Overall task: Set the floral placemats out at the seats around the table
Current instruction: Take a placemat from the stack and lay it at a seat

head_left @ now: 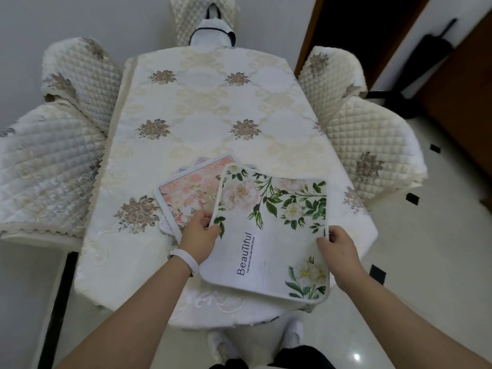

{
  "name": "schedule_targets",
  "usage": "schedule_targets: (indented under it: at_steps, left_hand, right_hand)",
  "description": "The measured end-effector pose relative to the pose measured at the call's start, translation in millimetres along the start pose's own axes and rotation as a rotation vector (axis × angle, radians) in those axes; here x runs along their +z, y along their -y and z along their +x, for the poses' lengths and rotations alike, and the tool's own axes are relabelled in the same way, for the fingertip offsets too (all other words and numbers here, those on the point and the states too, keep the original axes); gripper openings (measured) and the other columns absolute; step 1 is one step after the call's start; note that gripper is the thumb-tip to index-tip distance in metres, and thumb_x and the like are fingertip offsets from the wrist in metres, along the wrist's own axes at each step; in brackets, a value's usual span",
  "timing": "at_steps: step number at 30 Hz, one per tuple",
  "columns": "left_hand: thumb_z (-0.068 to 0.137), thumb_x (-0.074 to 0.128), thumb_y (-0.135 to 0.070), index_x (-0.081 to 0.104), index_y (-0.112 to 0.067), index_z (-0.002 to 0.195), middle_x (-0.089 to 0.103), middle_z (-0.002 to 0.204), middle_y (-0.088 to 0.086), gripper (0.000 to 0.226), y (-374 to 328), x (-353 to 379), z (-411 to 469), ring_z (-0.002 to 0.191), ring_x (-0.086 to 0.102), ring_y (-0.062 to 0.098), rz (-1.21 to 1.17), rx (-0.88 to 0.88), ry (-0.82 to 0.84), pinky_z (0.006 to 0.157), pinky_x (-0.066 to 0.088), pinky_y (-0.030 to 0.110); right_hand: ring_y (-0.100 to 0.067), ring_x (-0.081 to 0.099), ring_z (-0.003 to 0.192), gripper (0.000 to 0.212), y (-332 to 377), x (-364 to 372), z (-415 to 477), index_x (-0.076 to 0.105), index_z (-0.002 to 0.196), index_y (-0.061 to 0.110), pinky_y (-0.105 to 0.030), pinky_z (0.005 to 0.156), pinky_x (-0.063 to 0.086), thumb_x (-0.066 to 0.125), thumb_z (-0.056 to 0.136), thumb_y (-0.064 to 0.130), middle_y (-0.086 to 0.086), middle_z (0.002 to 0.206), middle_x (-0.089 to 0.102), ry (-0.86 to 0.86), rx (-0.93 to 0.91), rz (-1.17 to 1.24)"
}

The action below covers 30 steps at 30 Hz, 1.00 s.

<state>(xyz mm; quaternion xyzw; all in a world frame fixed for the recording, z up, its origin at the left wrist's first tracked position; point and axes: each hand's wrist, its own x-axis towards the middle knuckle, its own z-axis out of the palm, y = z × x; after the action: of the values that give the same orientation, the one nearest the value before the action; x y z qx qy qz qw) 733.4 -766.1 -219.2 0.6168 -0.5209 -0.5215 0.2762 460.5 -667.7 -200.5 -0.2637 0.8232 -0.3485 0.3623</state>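
Standing at the near end of the long table draped in a cream embroidered cloth point(202, 113), we kept both hands low over its closest stretch, presumably because the whole supply of mats lay there and every seat was yet to be served. Beyond our fingertips the cloth ran bare to the far end, and quilted cream chair covers point(80, 75) flanked it on either side, well apart from our fingers, with no mat in front of any of them that we could see.

Between our fingers we held the white rectangular fabric placemat printed with green leaves and pale blossoms point(271, 230), its far edge raised and its near edge overhanging the table rim. We judged that the two-sided grip served to keep the soft mat flat while lifting it off the pile. It carried a piped white border, rounded corners, a spray of leaves across the far half, a white flower cluster at the near right corner, and the word "Beautiful" in dark letters running lengthwise.

Just past the left fingers, partly under the held mat, lay the pink floral placemat with a white border point(186, 193), resting on further mats whose edges peeped out.

Our left hand point(198, 235) pinched the mat's left edge between thumb and curled fingers. Our right hand point(338, 249) clamped the right edge likewise, fingers pressed together. A white band point(186, 258) circled the left wrist.
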Motion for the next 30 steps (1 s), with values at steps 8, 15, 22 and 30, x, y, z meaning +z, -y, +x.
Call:
schedule_targets:
  at_steps: [8,15,22,30]
  left_hand:
    - [0.087,0.059,-0.010,0.058,-0.017,0.096,0.073,0.090,0.003,0.012,-47,66,-16,0.072,0.065,0.034,-0.017,0.013,0.029,0.063,0.054,0.044]
    - [0.085,0.060,-0.008,0.059,-0.015,0.101,0.074,0.089,0.004,0.017,-97,175,-41,0.077,0.070,0.031,-0.022,0.040,0.070,0.070,0.057,0.046]
    - [0.079,0.063,-0.007,0.058,-0.011,0.096,0.073,0.073,0.008,0.019,-168,305,-72,0.062,0.065,0.026,-0.083,0.129,0.131,0.060,0.051,0.038]
    - [0.065,0.064,-0.015,0.060,-0.016,0.100,0.070,0.088,0.024,0.035,-226,419,-84,0.074,0.066,0.034,-0.137,0.178,0.268,0.071,0.054,0.051]
  right_hand:
    - [-0.024,0.067,0.090,0.030,-22,-72,5,0.057,0.110,0.020,-0.041,0.078,0.058,0.052,0.086,0.003,-0.002,0.099,0.068,-0.013,-0.016,0.175]
    - [-0.018,0.066,0.088,0.035,-59,-182,21,0.054,0.107,0.028,-0.036,0.073,0.058,0.054,0.085,0.001,0.004,0.099,0.067,-0.059,-0.062,0.282]
    - [-0.014,0.069,0.085,0.039,-104,-319,56,0.055,0.113,0.027,-0.033,0.072,0.058,0.057,0.085,0.000,0.005,0.099,0.069,-0.129,-0.110,0.415]
    - [-0.016,0.072,0.083,0.040,-133,-432,94,0.056,0.102,0.035,-0.030,0.066,0.058,0.058,0.085,-0.001,0.003,0.097,0.072,-0.202,-0.121,0.485]
